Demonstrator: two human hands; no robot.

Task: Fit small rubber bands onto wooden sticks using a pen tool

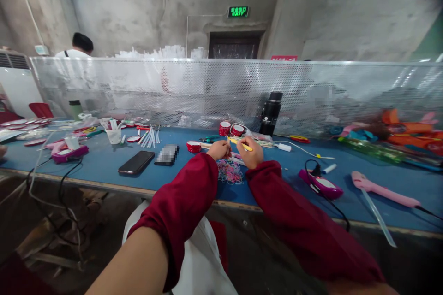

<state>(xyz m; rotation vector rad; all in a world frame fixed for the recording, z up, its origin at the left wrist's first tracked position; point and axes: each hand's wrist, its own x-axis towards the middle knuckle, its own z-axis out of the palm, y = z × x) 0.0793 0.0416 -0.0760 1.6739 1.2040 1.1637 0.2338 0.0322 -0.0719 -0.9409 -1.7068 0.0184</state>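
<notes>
My right hand (pixel 253 153) is closed around a slim yellow tool (pixel 245 145) that looks like a craft knife. The tool slants up and left, toward my left hand (pixel 220 150). That hand is closed in a pinch just left of it; what sits between its fingers is too small to make out. Below both hands lies a loose pile of small coloured rubber bands (pixel 230 173). Thin sticks show on the table behind and between my hands. A stack of red ribbon rolls (pixel 194 146) stands just left of my left hand.
Two phones (pixel 136 162) lie on the blue table (pixel 194 179) to the left. A black thermos (pixel 271 114) and more red rolls (pixel 224 128) stand before the perforated metal screen (pixel 145 87). At right are a purple device (pixel 320 185) and a pink glue gun (pixel 380 187) with cords.
</notes>
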